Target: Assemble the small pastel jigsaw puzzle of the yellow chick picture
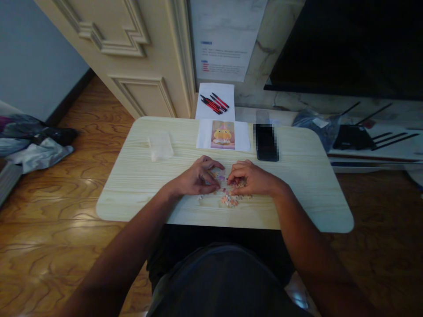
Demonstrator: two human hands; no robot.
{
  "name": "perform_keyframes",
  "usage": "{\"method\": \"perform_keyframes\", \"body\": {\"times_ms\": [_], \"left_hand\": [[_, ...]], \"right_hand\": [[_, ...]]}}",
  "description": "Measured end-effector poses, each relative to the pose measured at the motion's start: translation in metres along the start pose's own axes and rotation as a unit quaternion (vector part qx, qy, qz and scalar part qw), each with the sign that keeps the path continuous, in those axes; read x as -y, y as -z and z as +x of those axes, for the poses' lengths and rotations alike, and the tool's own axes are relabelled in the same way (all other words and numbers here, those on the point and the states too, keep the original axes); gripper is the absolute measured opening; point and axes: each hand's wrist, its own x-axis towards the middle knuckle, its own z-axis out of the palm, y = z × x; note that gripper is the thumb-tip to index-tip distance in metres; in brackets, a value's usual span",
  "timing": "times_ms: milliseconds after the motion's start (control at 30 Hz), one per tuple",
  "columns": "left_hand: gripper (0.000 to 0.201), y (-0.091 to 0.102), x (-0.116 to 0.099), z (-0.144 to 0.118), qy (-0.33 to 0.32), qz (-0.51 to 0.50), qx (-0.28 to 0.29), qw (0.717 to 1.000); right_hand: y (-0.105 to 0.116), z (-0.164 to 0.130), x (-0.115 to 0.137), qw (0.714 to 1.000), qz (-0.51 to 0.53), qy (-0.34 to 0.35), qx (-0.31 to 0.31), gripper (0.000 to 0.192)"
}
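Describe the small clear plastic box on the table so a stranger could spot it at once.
Start at the pale wooden table. Left of the printed picture sheet, beyond the left hand, lies the small clear plastic box. It alone is see-through; the black phone is dark.

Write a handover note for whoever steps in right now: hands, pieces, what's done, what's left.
Left hand: on the table, fingertips pinching among the small puzzle pieces.
Right hand: beside it, fingers on the same pile; whether either grips a piece is hidden.
Pieces: loose cluster at the near middle of the table.
Reference picture: flat on the far side, phone to its right, clear bag to its left.
Done: no joined section visible.
Left: seemingly the whole assembly.
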Motion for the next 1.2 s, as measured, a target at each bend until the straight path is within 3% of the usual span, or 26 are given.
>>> {"method": "perform_keyframes", "body": {"times_ms": [200, 333, 467, 667, 867, 967, 1133, 1200], "left_hand": [[0.011, 0.001, -0.001, 0.000, -0.004, -0.002, 0.003, 1.000], [0.016, 0.000, 0.004, -0.002, 0.008, -0.018, -0.026, 0.999], [0.016, -0.002, 0.009, -0.003, 0.016, -0.028, -0.047, 0.998], [0.022, -0.001, 0.011, -0.003, 0.024, -0.037, -0.057, 0.997], [0.022, 0.001, 0.007, -0.002, 0.030, -0.043, -0.058, 0.997], [0.023, 0.001, 0.005, -0.002, 0.028, -0.046, -0.062, 0.997], [0.020, 0.000, 0.005, 0.000, 0.026, -0.041, -0.069, 0.996], [0.019, 0.000, 0.005, 0.001, 0.028, -0.040, -0.070, 0.996]], "right_hand": [[0.006, -0.004, -0.002, 0.999, 0.005, -0.032, 0.003, 0.031], [0.010, -0.006, -0.005, 0.999, 0.042, -0.020, -0.014, 0.022], [0.009, -0.009, -0.003, 0.999, 0.030, -0.010, 0.030, 0.013], [0.005, -0.014, 0.009, 0.998, -0.035, -0.018, 0.052, 0.012], [0.007, -0.022, 0.017, 0.999, -0.018, -0.013, 0.043, 0.013], [-0.002, -0.037, 0.019, 1.000, -0.012, -0.018, -0.014, 0.012], [-0.038, -0.058, 0.020, 0.987, -0.030, -0.019, -0.158, 0.014], [-0.049, -0.062, 0.021, 0.983, -0.048, -0.024, -0.176, 0.012]]}}
